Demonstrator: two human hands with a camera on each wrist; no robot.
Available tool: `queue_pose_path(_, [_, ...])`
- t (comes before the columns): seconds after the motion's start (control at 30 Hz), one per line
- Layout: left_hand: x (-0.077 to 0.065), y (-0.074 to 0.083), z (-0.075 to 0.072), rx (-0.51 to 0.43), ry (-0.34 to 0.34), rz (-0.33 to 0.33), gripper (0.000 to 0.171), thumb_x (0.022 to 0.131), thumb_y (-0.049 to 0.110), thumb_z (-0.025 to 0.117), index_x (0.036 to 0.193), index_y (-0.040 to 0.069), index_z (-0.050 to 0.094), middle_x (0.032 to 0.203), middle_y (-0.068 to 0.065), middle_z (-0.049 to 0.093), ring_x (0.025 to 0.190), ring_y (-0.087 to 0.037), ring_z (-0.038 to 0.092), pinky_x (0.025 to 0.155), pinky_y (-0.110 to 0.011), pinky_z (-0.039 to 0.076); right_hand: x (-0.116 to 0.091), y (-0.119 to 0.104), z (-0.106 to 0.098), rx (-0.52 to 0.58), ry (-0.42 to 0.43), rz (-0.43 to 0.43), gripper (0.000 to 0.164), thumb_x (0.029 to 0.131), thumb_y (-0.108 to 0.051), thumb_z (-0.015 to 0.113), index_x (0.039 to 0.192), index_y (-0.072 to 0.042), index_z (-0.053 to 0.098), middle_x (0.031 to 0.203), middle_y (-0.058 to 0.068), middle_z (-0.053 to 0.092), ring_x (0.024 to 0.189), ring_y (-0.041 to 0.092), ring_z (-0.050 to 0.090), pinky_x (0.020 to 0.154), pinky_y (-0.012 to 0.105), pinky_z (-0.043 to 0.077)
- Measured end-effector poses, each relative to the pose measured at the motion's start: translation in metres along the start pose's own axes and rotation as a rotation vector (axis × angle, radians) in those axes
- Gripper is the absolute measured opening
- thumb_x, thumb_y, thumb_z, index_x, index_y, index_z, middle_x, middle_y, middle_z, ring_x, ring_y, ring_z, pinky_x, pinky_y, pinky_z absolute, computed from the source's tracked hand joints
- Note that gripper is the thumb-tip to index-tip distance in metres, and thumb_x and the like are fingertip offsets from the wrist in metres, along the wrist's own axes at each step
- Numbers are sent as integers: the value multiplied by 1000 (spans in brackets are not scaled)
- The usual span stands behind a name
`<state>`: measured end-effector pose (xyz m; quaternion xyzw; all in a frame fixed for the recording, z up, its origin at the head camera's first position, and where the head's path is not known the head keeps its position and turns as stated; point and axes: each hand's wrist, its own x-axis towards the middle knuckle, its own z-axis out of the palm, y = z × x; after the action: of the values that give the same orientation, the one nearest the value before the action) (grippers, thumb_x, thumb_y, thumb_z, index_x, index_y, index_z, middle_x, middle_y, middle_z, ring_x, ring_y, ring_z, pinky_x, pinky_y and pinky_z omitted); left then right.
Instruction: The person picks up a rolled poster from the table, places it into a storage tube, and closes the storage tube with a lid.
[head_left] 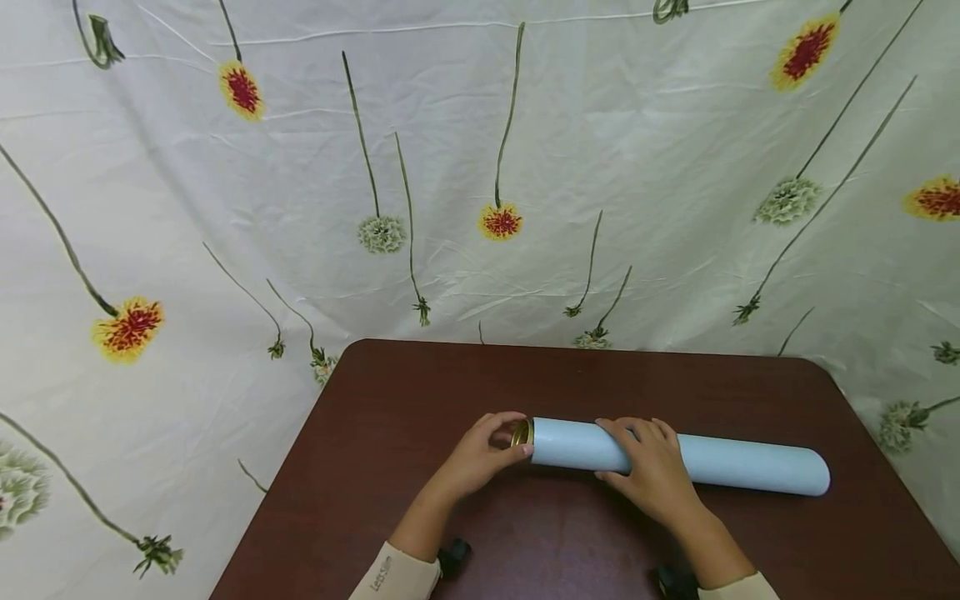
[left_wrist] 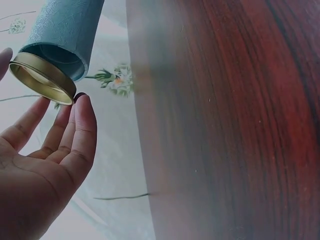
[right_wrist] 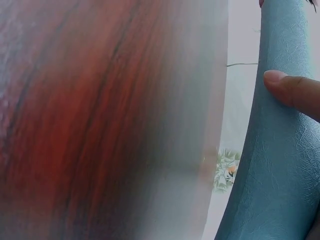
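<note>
A long light-blue cardboard tube (head_left: 753,462) lies crosswise in front of me over the table. At its left end my left hand (head_left: 476,454) holds a gold metal cap (left_wrist: 47,66) by the rim, thumb on one side and fingertips on the other. In the left wrist view the cap sits tilted against the tube's open mouth (left_wrist: 62,57), and part of the dark inside shows. My right hand (head_left: 651,467) grips the tube around its middle, fingers over the top. Its thumb (right_wrist: 292,91) presses along the near side of the textured surface.
The dark red-brown wooden table (head_left: 420,392) has rounded far corners. Behind it hangs a white cloth (head_left: 450,275) printed with flowers and stems. Dark straps (head_left: 453,557) show at both wrists, beside the cream sleeves (head_left: 397,575).
</note>
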<state>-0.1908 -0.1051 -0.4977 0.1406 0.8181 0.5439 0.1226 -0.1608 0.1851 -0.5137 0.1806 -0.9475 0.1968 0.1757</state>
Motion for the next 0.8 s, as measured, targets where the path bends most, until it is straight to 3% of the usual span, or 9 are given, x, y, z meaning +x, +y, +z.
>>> queue_pose_path(0.27, [2,0,2,-7,-5,-35,49,88,28,72,132,20,55,124,-11,52,112,-28,58,80,-34,51,0,-3,0,6,-3,-3,83,62,-39,90,136,-27,54,119,4,60,113,26,55,108,55,25])
queue_pose_path(0.43, [1,0,3,-27,-3,-31,48,87,32,73,131,23,55,124,-8,52,112,-24,59,81,-31,51,0,-5,0,6,-7,3,83,61,-38,90,136,-26,54,119,3,59,114,25,55,109,55,25])
queue_pose_path(0.53, [1,-1,4,-96,-10,-22,49,85,33,74,130,24,55,125,-7,51,115,-22,61,82,-28,52,1,-7,0,11,-4,1,84,61,-38,90,136,-26,54,119,4,60,114,25,55,109,56,25])
queue_pose_path(0.67, [1,-3,5,-220,-29,-22,57,84,31,76,134,16,53,127,-11,47,119,-24,61,84,-28,56,1,-10,0,14,-1,-5,83,61,-38,91,135,-26,54,119,3,60,114,25,56,109,55,25])
queue_pose_path(0.8, [2,-5,7,-267,-39,-38,61,85,34,74,138,14,50,129,-11,47,118,-23,60,84,-29,56,1,-12,0,14,5,-6,84,60,-37,91,135,-26,55,118,3,60,113,25,56,108,55,25])
